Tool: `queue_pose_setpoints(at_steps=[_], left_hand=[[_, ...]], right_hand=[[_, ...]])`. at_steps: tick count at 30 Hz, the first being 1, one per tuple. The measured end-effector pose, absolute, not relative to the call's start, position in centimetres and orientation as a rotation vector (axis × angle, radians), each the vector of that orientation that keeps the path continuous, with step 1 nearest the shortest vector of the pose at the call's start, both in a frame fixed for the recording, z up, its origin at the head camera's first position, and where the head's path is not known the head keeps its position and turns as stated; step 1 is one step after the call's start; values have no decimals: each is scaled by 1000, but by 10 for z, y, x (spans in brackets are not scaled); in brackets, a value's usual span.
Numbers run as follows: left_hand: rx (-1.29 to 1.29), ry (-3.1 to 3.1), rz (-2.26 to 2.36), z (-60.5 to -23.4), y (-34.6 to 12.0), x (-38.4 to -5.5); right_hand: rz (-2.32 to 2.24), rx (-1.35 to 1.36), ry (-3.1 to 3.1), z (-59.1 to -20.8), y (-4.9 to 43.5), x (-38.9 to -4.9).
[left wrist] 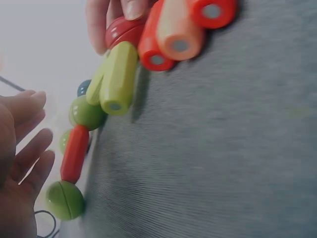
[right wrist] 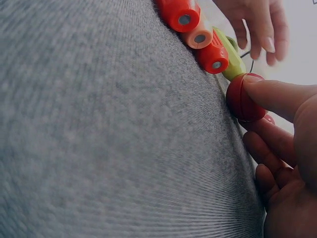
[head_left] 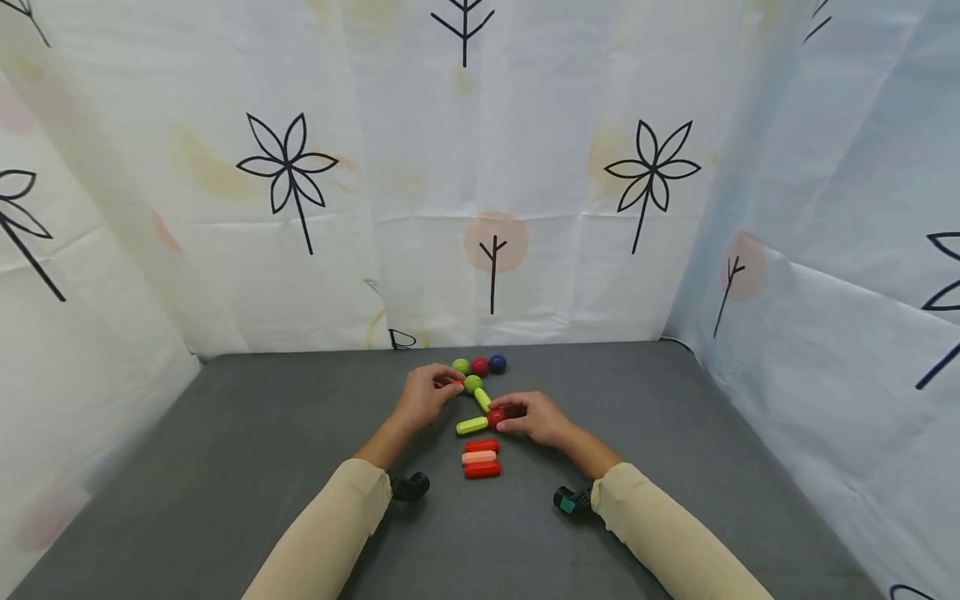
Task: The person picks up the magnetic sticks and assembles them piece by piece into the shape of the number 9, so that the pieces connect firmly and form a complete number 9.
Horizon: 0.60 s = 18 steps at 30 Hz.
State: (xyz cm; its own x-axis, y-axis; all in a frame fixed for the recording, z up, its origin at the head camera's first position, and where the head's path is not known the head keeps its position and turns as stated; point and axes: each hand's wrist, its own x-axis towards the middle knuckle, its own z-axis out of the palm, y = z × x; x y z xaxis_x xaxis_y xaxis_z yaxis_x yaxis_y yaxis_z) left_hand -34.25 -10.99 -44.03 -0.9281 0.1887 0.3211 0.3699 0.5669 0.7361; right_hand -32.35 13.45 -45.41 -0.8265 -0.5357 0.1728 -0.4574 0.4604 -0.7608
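Observation:
My right hand [head_left: 536, 417] pinches a red ball [right wrist: 242, 99] between thumb and fingers, low at the grey tabletop. Two yellow-green sticks meet at this ball: one stick [head_left: 472, 426] points left, the other [head_left: 483, 400] slants back to a green ball [head_left: 472, 384]. From that green ball a red stick [left wrist: 74, 154] runs to another green ball [left wrist: 65, 200]. My left hand [head_left: 427, 396] hovers beside this red stick with loosely bent fingers, nothing between them. In the head view the left hand hides the end green ball.
Nearer me lie a red stick [head_left: 482, 446], a peach stick [head_left: 479, 457] and another red stick [head_left: 482, 470], side by side. Behind the chain sit a loose green ball [head_left: 461, 366], a red ball [head_left: 480, 366] and a blue ball [head_left: 497, 364]. A patterned curtain [head_left: 420, 275] borders the table.

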Motion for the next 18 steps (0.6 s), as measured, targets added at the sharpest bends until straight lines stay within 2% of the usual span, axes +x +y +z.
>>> queue_pose_setpoints(at_steps=[11,18], left_hand=[[-424,-2637,-1107,-438,-108,-370],[-517,-2744,-988,-436,-106,-385]], right_hand=[[-1293,-867,2616,-456,133,-324],[-1290,-845,2616,-456,134,-325]])
